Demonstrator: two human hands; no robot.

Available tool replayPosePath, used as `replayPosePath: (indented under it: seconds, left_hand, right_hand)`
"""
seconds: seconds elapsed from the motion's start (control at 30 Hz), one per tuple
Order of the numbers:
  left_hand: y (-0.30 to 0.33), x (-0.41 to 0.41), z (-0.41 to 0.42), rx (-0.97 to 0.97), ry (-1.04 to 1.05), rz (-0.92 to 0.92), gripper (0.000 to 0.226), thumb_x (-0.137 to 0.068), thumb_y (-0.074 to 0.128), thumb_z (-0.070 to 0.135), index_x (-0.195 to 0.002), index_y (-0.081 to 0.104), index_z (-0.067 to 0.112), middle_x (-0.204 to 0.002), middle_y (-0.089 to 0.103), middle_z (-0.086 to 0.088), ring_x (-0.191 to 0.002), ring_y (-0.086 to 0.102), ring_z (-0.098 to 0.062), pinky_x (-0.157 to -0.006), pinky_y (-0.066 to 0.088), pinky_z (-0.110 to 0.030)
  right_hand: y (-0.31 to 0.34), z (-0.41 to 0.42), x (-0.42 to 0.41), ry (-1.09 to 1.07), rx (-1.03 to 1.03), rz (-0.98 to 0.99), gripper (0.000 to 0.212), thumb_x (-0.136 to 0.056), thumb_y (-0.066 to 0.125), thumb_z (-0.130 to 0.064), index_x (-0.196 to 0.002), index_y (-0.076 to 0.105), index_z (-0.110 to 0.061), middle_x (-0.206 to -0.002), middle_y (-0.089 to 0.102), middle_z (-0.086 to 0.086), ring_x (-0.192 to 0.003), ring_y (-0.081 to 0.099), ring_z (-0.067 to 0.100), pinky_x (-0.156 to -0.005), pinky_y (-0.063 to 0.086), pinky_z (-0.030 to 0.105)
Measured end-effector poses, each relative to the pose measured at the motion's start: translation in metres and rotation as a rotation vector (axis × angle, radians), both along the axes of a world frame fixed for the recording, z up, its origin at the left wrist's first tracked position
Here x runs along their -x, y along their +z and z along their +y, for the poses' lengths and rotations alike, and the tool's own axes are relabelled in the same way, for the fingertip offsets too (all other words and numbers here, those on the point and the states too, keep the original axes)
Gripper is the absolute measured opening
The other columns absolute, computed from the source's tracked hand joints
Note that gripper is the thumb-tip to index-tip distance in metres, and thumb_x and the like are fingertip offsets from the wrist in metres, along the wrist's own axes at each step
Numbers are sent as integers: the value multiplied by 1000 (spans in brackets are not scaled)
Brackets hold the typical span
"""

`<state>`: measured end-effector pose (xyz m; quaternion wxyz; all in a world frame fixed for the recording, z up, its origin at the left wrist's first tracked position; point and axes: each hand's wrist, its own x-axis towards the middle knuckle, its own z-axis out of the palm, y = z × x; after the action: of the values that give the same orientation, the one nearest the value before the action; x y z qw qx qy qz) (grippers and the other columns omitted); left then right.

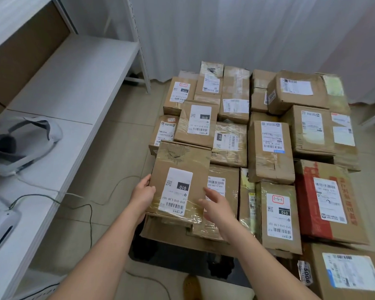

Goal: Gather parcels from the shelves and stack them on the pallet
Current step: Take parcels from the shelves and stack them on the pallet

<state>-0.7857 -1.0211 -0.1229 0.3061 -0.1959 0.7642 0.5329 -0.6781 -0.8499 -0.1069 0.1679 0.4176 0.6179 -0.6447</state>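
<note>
A brown cardboard parcel (180, 180) with a white 010 label lies on top of other boxes at the near left corner of the stack. My left hand (142, 197) grips its left edge, thumb on top. My right hand (217, 205) rests with straight fingers on its near right corner. Many taped parcels, among them a red-printed one (325, 202), cover the black pallet (219, 265), of which only the near edge shows under the boxes.
A white shelf unit (74, 79) runs along the left, with two white headsets (22, 144) on it and cables (89, 208) trailing onto the tiled floor. White curtains hang behind the stack. A shoe (192, 286) shows at the bottom.
</note>
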Motion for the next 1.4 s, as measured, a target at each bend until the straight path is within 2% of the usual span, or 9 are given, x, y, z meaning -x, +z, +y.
replayPosePath:
  seconds: [0.1,0.27,0.43,0.57,0.7,0.8,0.9,1.03,1.4]
  left_hand:
    - [5,-2,2,13,17,14,58,-100,37,-4,-154,30,17,-150,43,-2,-100,54,-12,-69,46,-22]
    - [19,-9,6,63,41,43,58,-100,40,-1,-153,30,17,-157,34,-5,-137,42,-25,-108,41,-37]
    - [57,-21,26,70,54,104,57,-98,41,-3,-151,35,15,-154,39,-4,-106,53,-12,-80,42,-22]
    - [91,-32,57,27,52,136,56,-98,42,-4,-151,37,14,-151,42,-4,-71,51,-1,-42,44,-8]
    - [136,-55,96,-35,-13,176,52,-97,49,4,-147,42,18,-149,46,-3,-122,55,-21,-104,46,-41]
    - [170,-77,131,-78,-37,205,48,-98,50,7,-145,44,15,-147,47,-3,-133,45,-23,-113,35,-44]
    - [204,-108,176,-146,-72,241,45,-99,48,4,-143,45,15,-142,50,-1,-121,53,-20,-99,45,-36]
    - [238,-153,249,-213,-145,273,42,-98,49,6,-138,51,20,-133,56,-4,-117,53,-21,-98,46,-39]
    - [332,-285,458,-467,-476,262,28,-96,52,5,-121,60,15,-114,65,-8,-105,63,-27,-77,53,-34]
  right_hand:
    - [5,2,-2,-3,16,25,55,-97,56,-12,-148,42,-26,-148,45,-6,-107,56,9,-76,47,20]
    - [23,14,-6,3,-8,57,54,-98,52,-7,-148,40,-22,-145,47,-5,-97,53,5,-73,46,19]
    - [51,32,-21,-38,-51,89,51,-96,55,-12,-144,47,-24,-148,46,-2,-131,48,19,-107,44,43]
    - [82,54,-42,-78,-67,134,46,-96,55,-13,-140,51,-24,-143,51,0,-124,52,19,-106,46,44]
    - [118,86,-66,-104,-87,194,42,-96,55,-11,-136,55,-22,-135,54,1,-121,53,18,-104,47,41]
    - [144,118,-91,-113,-105,261,38,-95,55,-10,-131,59,-22,-125,58,-3,-113,57,16,-97,51,39]
    - [175,159,-129,-155,-129,340,32,-95,56,-11,-122,60,-27,-116,60,-7,-104,59,12,-83,52,29]
    - [213,222,-188,-251,-205,419,34,-93,56,-11,-124,61,-23,-117,62,-6,-112,59,16,-99,51,39]
    - [307,360,-357,-657,-458,542,21,-92,54,-13,-100,63,-30,-107,66,-4,-100,62,14,-91,54,36]
